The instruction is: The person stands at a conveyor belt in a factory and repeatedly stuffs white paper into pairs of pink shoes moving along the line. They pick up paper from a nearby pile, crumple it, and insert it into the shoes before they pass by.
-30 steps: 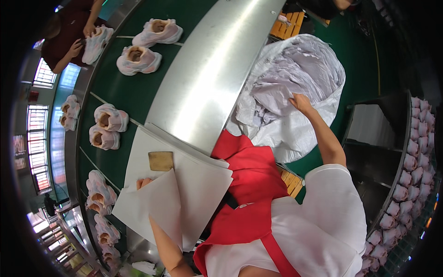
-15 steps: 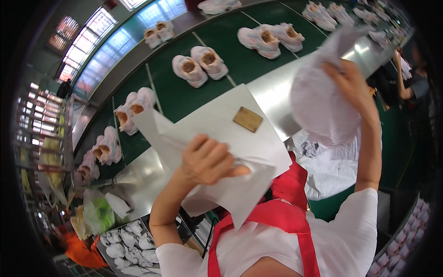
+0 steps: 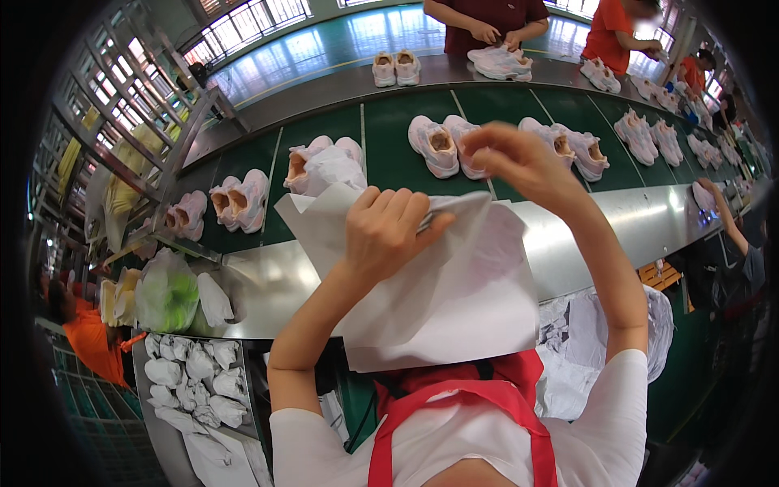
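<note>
Over the metal counter (image 3: 584, 231), along the near edge of the green belt (image 3: 398, 162), L hand (image 3: 388, 227) had a white paper sheet (image 3: 434, 268) in its grip: fingers curled tight over the bunched upper edge, thumb pointing out to the R. Sheet sloped down toward the red apron (image 3: 471, 398), w/ other white sheets (image 3: 503, 325) by it & a pale pinkish patch on the R half, cause unclear. R hand (image 3: 519, 162) was up & blurred, grip approx. half open, fingers bent, nothing seen in it; in view it overlapped one shoe of a pale pair (image 3: 436, 146) on the belt, but couldn't tell if it touched. Just beyond L hand, a crumpled paper wad (image 3: 337, 170) partly hid another pair (image 3: 299, 162). More pairs stood on the belt to L & R. Toward the counter's L end: clear bag w/ green contents (image 3: 166, 292), next to a white bundle (image 3: 213, 300). Nearer, a tray (image 3: 248, 373) w/ crumpled paper bundles (image 3: 195, 377). To the R, near R elbow, a big white sack (image 3: 661, 325) w/ thin paper (image 3: 584, 325). Across the belt, a co-worker in maroon (image 3: 487, 12) had both hands at a pale shoe (image 3: 499, 63).
</note>
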The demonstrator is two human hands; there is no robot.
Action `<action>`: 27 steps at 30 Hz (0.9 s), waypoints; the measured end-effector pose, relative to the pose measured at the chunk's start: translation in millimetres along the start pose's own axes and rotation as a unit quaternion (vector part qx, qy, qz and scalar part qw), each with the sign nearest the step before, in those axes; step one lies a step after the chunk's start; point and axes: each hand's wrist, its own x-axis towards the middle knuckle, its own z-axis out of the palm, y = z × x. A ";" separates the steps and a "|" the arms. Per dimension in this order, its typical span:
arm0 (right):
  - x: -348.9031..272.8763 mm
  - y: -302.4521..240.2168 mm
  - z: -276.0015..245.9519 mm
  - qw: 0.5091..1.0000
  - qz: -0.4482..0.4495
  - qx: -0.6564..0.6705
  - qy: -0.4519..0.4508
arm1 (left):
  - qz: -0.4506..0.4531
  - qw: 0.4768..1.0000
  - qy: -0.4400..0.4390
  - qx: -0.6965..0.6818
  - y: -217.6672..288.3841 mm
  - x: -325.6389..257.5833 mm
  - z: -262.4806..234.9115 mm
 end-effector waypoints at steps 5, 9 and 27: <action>-45.9 -38.1 38.1 0.874 -0.348 -0.324 -0.101 | -0.023 0.999 -0.029 0.013 -10.8 8.2 -1.5; -38.4 -15.1 36.2 0.867 0.109 -0.485 -0.031 | -0.182 0.982 0.015 0.048 -31.7 4.2 -34.9; -56.9 33.2 130.5 0.968 0.046 0.240 0.047 | -0.464 0.408 0.081 -0.782 25.2 -6.8 -22.8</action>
